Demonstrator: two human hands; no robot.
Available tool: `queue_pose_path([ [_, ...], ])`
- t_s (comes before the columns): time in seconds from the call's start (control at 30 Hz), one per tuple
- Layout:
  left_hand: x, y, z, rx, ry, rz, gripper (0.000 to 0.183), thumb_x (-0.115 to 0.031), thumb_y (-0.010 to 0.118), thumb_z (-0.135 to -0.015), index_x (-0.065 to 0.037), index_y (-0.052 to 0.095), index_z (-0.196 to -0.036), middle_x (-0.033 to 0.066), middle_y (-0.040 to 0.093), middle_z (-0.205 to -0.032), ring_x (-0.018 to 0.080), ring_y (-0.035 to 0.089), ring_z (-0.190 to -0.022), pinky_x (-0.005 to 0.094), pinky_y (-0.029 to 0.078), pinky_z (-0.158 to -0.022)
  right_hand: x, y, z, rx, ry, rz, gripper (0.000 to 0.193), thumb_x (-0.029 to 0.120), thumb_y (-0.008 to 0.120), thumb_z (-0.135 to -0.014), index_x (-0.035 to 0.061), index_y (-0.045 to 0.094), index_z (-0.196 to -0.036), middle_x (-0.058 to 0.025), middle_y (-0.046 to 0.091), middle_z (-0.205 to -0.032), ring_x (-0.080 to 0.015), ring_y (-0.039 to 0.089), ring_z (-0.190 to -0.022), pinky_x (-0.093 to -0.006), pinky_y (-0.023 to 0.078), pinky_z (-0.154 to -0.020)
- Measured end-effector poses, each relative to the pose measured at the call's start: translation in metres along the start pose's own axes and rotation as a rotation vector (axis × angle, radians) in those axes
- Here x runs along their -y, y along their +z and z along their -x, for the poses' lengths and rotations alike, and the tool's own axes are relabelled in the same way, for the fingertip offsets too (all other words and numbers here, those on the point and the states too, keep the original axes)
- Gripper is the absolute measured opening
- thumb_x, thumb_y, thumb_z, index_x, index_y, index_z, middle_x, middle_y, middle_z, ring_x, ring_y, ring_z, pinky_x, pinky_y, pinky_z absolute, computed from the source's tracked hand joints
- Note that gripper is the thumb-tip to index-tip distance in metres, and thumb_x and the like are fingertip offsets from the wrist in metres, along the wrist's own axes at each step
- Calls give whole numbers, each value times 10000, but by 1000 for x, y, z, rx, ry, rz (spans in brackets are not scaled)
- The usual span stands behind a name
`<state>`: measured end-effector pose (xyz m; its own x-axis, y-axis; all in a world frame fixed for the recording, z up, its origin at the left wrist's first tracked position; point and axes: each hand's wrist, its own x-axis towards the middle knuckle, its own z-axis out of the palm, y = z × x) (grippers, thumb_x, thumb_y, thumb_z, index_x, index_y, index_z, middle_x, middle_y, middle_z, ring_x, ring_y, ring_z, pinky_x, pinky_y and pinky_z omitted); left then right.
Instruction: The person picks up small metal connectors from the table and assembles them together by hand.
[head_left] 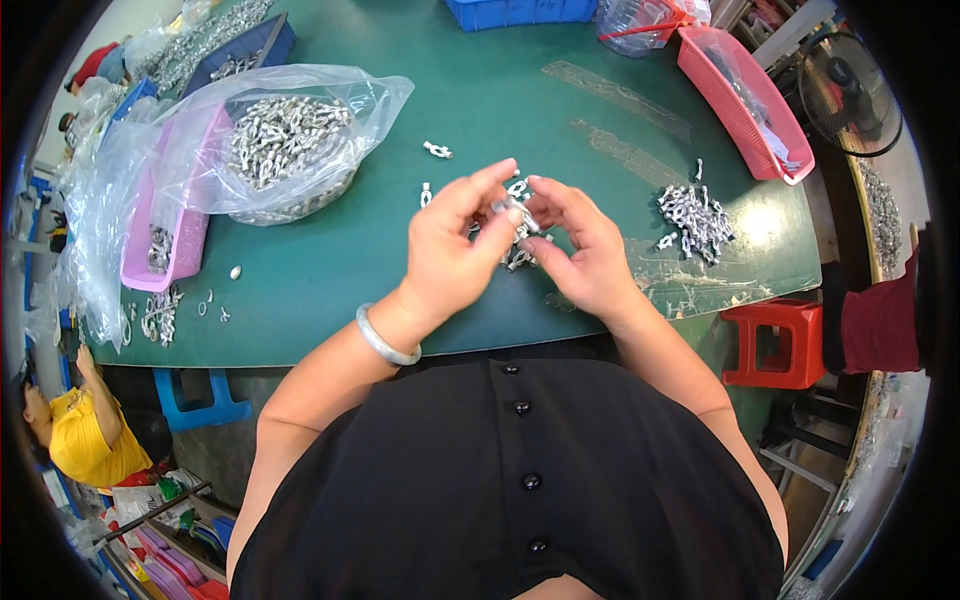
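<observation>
Clock centred on the hands, 12 pointing away from the wearer. At 8 o'clock, a person in yellow (90, 435) and a blue stool (200, 405). Between 8 and 9, a small cluster of loose metal bits (162, 318) near the edge of the green table (330, 290). At 9, a lilac basket (192, 245), some metal pieces inside. Between 9 and 10, a clear plastic bag (378, 90) with a large heap of silver pieces (285, 135). At 10, beyond it, a dark blue bin (275, 50).

Two single pieces (437, 150) lie apart, just left of the hands. Left hand (450, 245), bracelet (388, 338) at wrist: thumb and fingers pinching a silver metal piece (526, 214), located at clock centre above the table. Right hand (585, 255): curled toward it, thumb and forefinger apart; cannot tell whether it grips anything. More pieces (520, 262) lie beneath the fingers, partly hidden.

At 12, a blue crate (520, 12). At 3, a pile of similar pieces (695, 222). At 4, a red stool (775, 345). At 2, a pink basket (725, 120); past it, a black fan (850, 95).
</observation>
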<state>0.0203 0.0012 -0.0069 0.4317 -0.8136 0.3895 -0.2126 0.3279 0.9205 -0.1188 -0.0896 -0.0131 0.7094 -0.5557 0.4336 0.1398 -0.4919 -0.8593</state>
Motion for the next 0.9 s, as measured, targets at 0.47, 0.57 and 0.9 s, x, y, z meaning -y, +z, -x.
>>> queue_pose_path([
  [0.47, 2, -29, -15, 42, -803, 1199, 266, -20, 517, -876, 58, 487, -1128, 73, 538, -862, 114, 505, -717, 235, 433, -628, 1, -6, -9, 342, -111, 743, 272, 51, 588, -746, 37, 616, -1017, -90, 552, -1112, -289, 489, -1003, -380, 413, -875],
  [0.57, -2, -31, -15, 66, -788, 1205, 273, -25, 524, -874, 58, 487, -1132, 71, 535, -860, 113, 498, -718, 234, 426, -629, 3, -8, -10, 339, -125, 737, 265, 52, 596, -740, 31, 615, -1004, -88, 571, -1047, -275, 501, -951, -357, 428, -842],
  [0.9, -14, -39, -13, 56, -749, 1238, 288, -22, 535, -866, 56, 494, -1139, 68, 538, -874, 113, 489, -727, 232, 423, -636, 16, -18, -12, 402, -14, 666, 267, 66, 640, -744, 16, 604, -1003, -98, 549, -1010, -276, 518, -931, -365, 439, -826],
])
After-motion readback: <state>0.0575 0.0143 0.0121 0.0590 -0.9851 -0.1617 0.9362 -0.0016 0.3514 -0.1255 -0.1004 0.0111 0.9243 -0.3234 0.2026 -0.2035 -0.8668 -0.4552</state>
